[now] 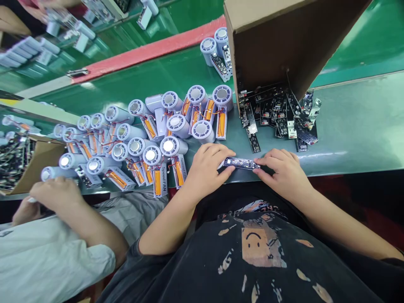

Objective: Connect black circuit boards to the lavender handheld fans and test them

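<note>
At the bench's front edge, my left hand [209, 167] grips the left end of a fan body whose long handle side carries a dark circuit board [241, 163]. The thumb and fingers of my right hand [282, 171] pinch the right end of that board. Most of the fan's round head is hidden by my left hand. Just beyond, loose black circuit boards [279, 111] lie heaped at the mouth of a cardboard box [280, 46]. Left of my left hand stand several pale lilac fans [203, 131] with orange batteries and thin wires.
A person in a light shirt [53, 252] sits at the left, their hands near the fans. Another cardboard box [39, 164] with parts stands at the far left. Behind a red strip [151, 52] are more fans and another person's arms. Two fans [208, 49] stand beside the big box.
</note>
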The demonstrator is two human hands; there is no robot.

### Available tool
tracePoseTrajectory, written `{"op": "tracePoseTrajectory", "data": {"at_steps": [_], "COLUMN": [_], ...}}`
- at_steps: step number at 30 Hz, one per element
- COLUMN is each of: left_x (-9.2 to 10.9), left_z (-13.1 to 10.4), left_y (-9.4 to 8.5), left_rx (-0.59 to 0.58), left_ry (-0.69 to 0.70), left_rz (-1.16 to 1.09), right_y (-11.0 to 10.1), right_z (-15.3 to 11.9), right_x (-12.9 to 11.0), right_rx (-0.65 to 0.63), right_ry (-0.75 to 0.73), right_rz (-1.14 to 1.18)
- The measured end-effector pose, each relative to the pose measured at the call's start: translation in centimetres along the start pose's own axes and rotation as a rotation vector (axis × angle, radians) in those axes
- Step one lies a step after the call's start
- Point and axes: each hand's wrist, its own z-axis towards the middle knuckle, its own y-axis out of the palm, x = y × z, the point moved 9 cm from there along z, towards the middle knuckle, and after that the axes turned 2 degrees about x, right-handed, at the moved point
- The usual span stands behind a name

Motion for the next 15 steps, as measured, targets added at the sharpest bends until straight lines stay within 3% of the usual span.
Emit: {"op": "tracePoseTrajectory", "data": {"at_steps": [6, 10, 12, 15], "left_x": [-0.5, -0.5, 0.0, 0.7], "left_z": [0.2, 0.1, -0.5, -2.6], "left_y": [0.2, 0.4, 0.0, -2.0], "left_rx": [-0.021, -0.032, 0.032, 0.287], "left_ry": [-0.039, -0.045, -0.001, 0.106], "left_rz": [0.017, 0.026, 0.004, -0.090], "right_y": [-0.2, 1.7, 2.7, 2.0], "right_z": [0.6, 1.6, 1.8, 0.8], "right_x": [-1.2, -3.4, -4.1, -4.1], "right_rx": [-0.053, -0.104, -0.119, -0.038], "right_ry": [-0.041, -0.159, -0.206, -0.265], "right_rz": [-0.061, -0.219, -0.286, -0.292]}}
